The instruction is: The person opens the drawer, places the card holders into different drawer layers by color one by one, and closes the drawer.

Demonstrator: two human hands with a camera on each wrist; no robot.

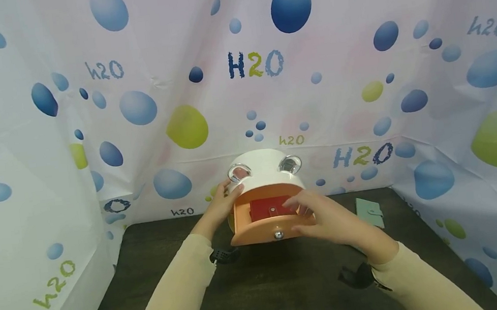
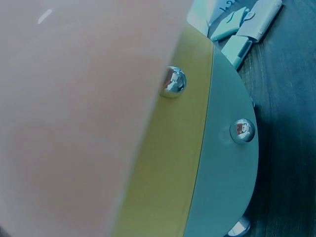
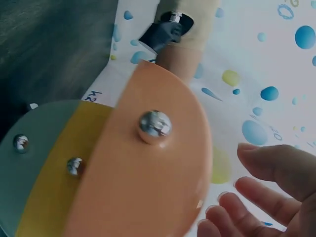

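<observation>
A white rounded drawer box [image 1: 263, 166] with two silver rings stands at the back of the table. Its orange top drawer [image 1: 257, 231] is pulled out, and a red snap wallet [image 1: 261, 210] lies inside. My left hand [image 1: 219, 208] rests against the box's left side, thumb near the front edge. At the drawer's right end is my right hand [image 1: 331, 219], fingers spread and loosely bent over the wallet's right part; whether they touch it I cannot tell. The right wrist view shows that hand [image 3: 271, 195] apart from the orange drawer front [image 3: 143, 182], holding nothing.
Below the orange drawer are a yellow drawer [image 2: 182, 123] and a green drawer [image 2: 227, 173], both with silver knobs. A pale green wallet [image 1: 369, 211] lies right of the box, with more wallets [image 2: 257, 19] beside it. Printed cloth [image 1: 347, 128] hangs behind the table.
</observation>
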